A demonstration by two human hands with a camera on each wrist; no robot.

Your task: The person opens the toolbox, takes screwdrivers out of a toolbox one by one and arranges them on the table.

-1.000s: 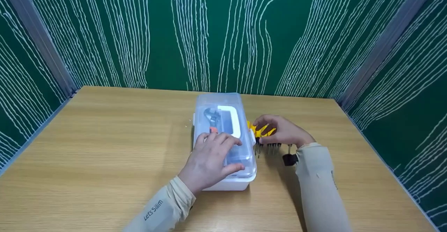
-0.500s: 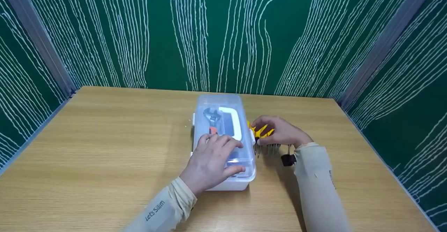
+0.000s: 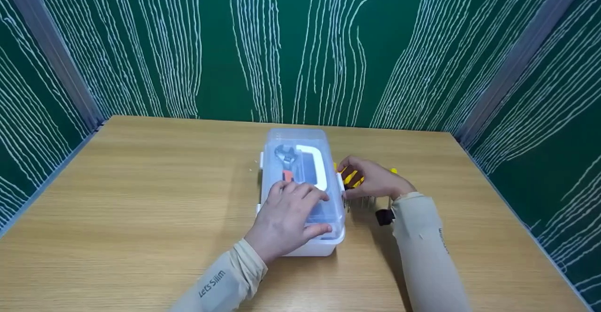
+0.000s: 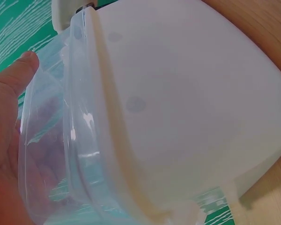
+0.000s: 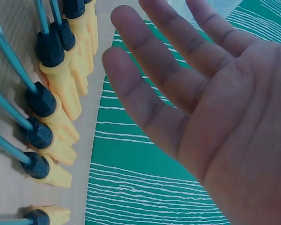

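A toolbox with a clear lid (image 3: pixel 296 136) and white body (image 4: pixel 187 103) sits lengthwise mid-table. My left hand (image 3: pixel 291 218) lies over the near part of the lid, fingers spread, thumb by its right edge. Through the lid an adjustable wrench (image 3: pixel 285 154) with an orange-red grip shows beside a white handle (image 3: pixel 319 166). My right hand (image 3: pixel 378 180) is at the box's right side, fingertips right by a white latch (image 3: pixel 340 183). In the right wrist view its fingers (image 5: pixel 145 103) are loosely extended and hold nothing. Screwdrivers with yellow handles (image 5: pixel 63 86) lie beneath it, partly hidden.
Another white latch (image 3: pixel 261 160) is on the box's left side. A small black object (image 3: pixel 385 217) shows beside my right sleeve. Small pale bits (image 3: pixel 256 162) lie left of the box. Green panels (image 3: pixel 305 44) with white lines surround the wooden table (image 3: pixel 164 185).
My right hand has moved slightly left and down, closer to the latch, uncovering a yellow handle behind the wrist. The lid's far end and my left hand have shifted slightly right.
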